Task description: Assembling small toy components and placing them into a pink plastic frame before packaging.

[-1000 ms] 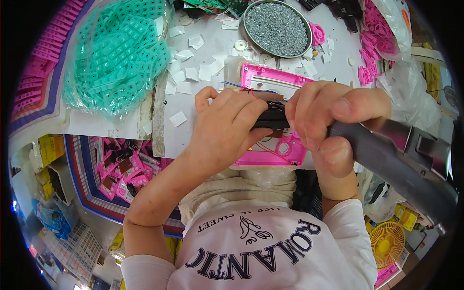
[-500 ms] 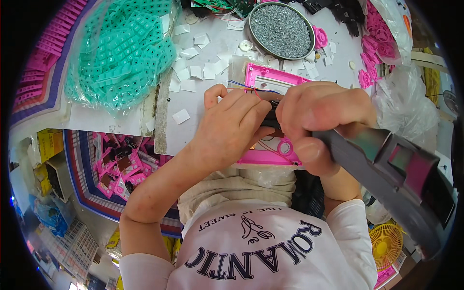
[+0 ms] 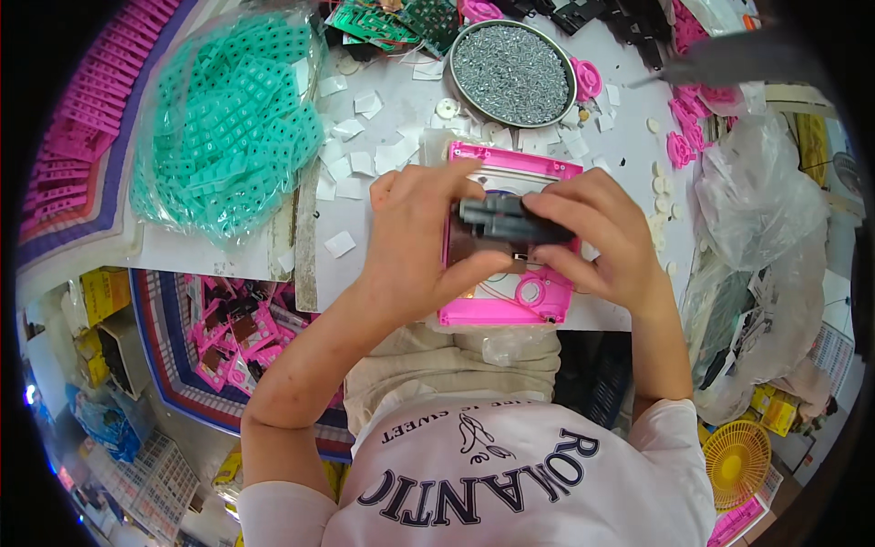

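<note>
A black plastic part [image 3: 506, 219], slightly blurred, is between my hands above a shallow pink plastic housing [image 3: 469, 312]. My left hand [image 3: 408, 232] closes around its left end, thumb below and fingers above. At the other end, my right hand [image 3: 615, 239] pinches it between thumb and fingers. In the housing, a pink ring and a dark brown panel show, while the hands and the black part cover much of the middle. A dark grey powered screwdriver [image 3: 747, 62], smeared by motion, is at the upper right, away from both hands.
A round metal dish of small screws [image 3: 462, 89] stands behind the housing. Left of it lie white paper squares [image 3: 340, 243] and a clear bag of turquoise keypads [image 3: 228, 137]. Green circuit boards [image 3: 378, 23] sit at the back. A basket [image 3: 164, 351] of pink parts stands lower left.
My right hand has let go of the powered screwdriver, which has swung up to the far right. That hand now grips the black part, which is lifted into clearer view.
</note>
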The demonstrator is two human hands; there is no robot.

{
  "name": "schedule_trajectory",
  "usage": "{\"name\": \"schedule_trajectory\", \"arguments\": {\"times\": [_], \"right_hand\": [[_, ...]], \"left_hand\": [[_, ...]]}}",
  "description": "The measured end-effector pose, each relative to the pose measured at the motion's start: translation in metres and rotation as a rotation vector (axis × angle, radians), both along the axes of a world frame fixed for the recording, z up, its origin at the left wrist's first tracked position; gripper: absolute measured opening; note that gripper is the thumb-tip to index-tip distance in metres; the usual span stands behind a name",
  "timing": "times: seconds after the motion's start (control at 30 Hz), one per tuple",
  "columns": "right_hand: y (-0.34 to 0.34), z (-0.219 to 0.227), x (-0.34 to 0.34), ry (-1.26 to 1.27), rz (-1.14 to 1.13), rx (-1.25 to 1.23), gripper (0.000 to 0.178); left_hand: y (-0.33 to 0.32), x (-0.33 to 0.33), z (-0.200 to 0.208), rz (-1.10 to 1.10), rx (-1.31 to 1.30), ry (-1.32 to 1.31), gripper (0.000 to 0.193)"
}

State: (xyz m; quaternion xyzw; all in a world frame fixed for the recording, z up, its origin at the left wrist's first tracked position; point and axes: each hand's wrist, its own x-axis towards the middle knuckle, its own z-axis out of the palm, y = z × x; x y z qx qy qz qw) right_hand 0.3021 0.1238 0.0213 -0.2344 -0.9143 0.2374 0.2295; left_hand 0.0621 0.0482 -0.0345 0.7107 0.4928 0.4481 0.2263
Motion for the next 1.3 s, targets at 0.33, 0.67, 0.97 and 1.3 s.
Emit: {"name": "schedule_trajectory", "arguments": {"times": [0.33, 0.67, 0.97, 1.3], "right_hand": [[0.035, 0.019, -0.014, -0.152, -0.406, -0.689, 0.038], [0.02, 0.019, -0.007, -0.13, -0.129, 0.052, 0.035], [0.025, -0.013, 0.003, -0.054, -0.161, -0.044, 0.045], [0.061, -0.023, 0.038, 0.347, -0.409, -0.515, 0.043]], "left_hand": [[-0.003, 0.014, -0.002, 0.074, -0.08, -0.093, 0.069], [-0.001, 0.014, 0.01, 0.073, 0.023, 0.286, 0.059], [0.007, 0.02, 0.045, 0.13, -0.012, 0.514, 0.047], [0.166, 0.012, 0.004, -0.027, 0.016, 0.715, 0.018]]}}
